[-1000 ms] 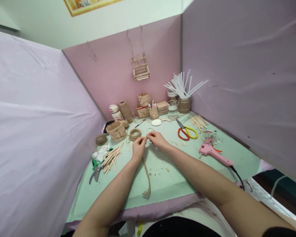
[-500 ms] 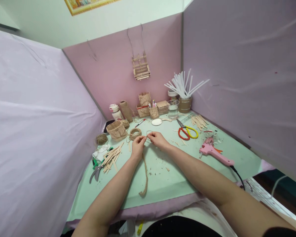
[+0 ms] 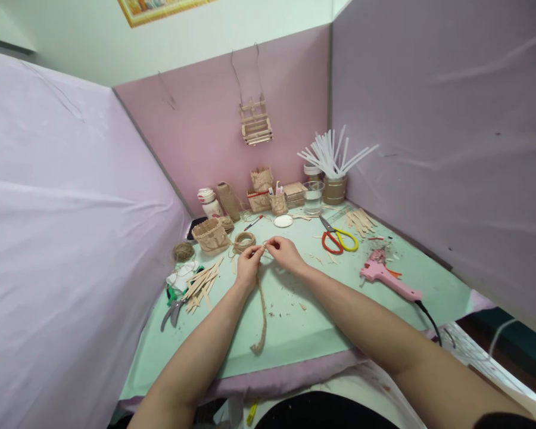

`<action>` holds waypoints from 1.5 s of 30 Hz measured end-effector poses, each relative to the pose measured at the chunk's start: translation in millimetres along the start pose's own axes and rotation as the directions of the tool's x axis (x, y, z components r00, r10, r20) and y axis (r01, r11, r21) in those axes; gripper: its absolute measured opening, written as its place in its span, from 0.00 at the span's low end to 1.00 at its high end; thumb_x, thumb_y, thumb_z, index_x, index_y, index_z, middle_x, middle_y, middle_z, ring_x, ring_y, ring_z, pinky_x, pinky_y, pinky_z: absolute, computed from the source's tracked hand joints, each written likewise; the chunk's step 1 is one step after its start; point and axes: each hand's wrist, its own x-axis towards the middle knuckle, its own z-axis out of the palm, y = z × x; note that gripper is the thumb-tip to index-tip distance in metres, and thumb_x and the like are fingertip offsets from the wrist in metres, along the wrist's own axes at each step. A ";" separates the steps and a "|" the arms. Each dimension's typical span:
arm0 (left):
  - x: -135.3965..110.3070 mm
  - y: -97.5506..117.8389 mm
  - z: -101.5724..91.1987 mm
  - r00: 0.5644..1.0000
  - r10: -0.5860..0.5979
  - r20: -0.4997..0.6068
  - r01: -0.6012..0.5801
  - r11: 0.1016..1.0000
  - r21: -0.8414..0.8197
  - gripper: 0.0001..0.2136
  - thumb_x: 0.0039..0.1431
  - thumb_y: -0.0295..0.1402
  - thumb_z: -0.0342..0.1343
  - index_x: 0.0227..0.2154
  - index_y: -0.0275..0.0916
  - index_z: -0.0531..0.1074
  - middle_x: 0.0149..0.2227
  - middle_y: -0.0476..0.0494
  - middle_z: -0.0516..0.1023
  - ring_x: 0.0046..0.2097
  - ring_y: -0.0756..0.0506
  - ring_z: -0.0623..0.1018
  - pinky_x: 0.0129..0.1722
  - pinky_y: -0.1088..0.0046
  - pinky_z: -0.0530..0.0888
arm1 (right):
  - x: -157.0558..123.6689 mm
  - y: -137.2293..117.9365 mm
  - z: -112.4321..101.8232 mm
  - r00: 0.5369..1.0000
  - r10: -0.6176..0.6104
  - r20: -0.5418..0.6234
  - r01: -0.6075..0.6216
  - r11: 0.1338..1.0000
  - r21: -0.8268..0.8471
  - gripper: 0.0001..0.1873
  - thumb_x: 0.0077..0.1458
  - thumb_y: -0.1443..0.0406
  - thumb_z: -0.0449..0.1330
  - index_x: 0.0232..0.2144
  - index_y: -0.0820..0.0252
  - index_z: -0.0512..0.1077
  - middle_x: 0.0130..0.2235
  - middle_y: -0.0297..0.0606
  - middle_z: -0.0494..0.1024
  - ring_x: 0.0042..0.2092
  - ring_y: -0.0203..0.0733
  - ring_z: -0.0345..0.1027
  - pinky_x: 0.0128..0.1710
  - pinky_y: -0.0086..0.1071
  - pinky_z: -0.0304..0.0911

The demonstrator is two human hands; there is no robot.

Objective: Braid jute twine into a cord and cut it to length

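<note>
A length of twine (image 3: pixel 263 316), thicker toward its near end, runs down the table from under my left hand (image 3: pixel 250 263). That hand is closed, its thumb and fingertips pinching the twine. Just to the right, my right hand (image 3: pixel 284 252) is also closed, pinching thin twine strands close to the left fingertips. The exact loop or crossing between the fingers is too small to make out. Behind my left hand lies a coil of twine (image 3: pixel 244 241), from which a thin strand seems to lead toward my fingers.
On the right are scissors (image 3: pixel 338 238) and a pink glue gun (image 3: pixel 390 277) with its cord. Wooden sticks (image 3: pixel 204 286) and pruning shears (image 3: pixel 174 312) lie left. A woven-looking basket (image 3: pixel 211 236), a water cup (image 3: pixel 313 198) and a pot of glue sticks (image 3: pixel 335 189) stand at the back.
The right hand has shifted very slightly left toward the left fingertips, still pinching. The left hand keeps its grip, and the hanging twine lies almost the same.
</note>
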 end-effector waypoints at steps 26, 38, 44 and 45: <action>4.4 14.8 -7.5 0.877 -0.366 0.312 0.457 0.836 -0.305 0.06 0.42 0.30 0.59 0.21 0.35 0.67 0.19 0.52 0.62 0.20 0.56 0.61 0.17 0.81 0.56 | -8.1 -1.0 1.8 0.964 -0.258 0.066 0.263 0.962 -0.080 0.03 0.50 0.67 0.52 0.28 0.58 0.66 0.31 0.34 0.67 0.34 0.36 0.59 0.35 0.29 0.56; 0.0 7.7 -4.5 0.985 -0.102 0.140 0.124 0.979 -0.161 0.17 0.37 0.40 0.66 0.28 0.34 0.73 0.22 0.52 0.66 0.23 0.57 0.63 0.20 0.80 0.58 | -1.3 2.0 1.9 0.995 -0.081 0.052 0.079 0.996 0.039 0.05 0.49 0.63 0.55 0.26 0.59 0.68 0.29 0.34 0.71 0.32 0.35 0.62 0.35 0.29 0.57; -2.2 8.7 -4.6 0.981 -0.002 0.194 -0.021 0.993 0.119 0.15 0.45 0.44 0.60 0.24 0.34 0.72 0.20 0.51 0.67 0.20 0.56 0.59 0.19 0.78 0.55 | 3.7 5.2 0.7 0.998 0.044 0.046 -0.046 0.997 0.057 0.06 0.49 0.64 0.53 0.23 0.60 0.66 0.25 0.31 0.70 0.30 0.35 0.61 0.33 0.29 0.55; -3.4 10.2 -3.8 0.977 0.021 0.213 -0.060 0.982 0.179 0.15 0.46 0.44 0.59 0.23 0.34 0.71 0.20 0.51 0.67 0.20 0.55 0.60 0.20 0.78 0.56 | 4.8 6.8 0.7 0.997 0.067 0.035 -0.068 0.996 0.057 0.07 0.49 0.64 0.53 0.23 0.59 0.66 0.25 0.31 0.69 0.29 0.35 0.61 0.33 0.29 0.55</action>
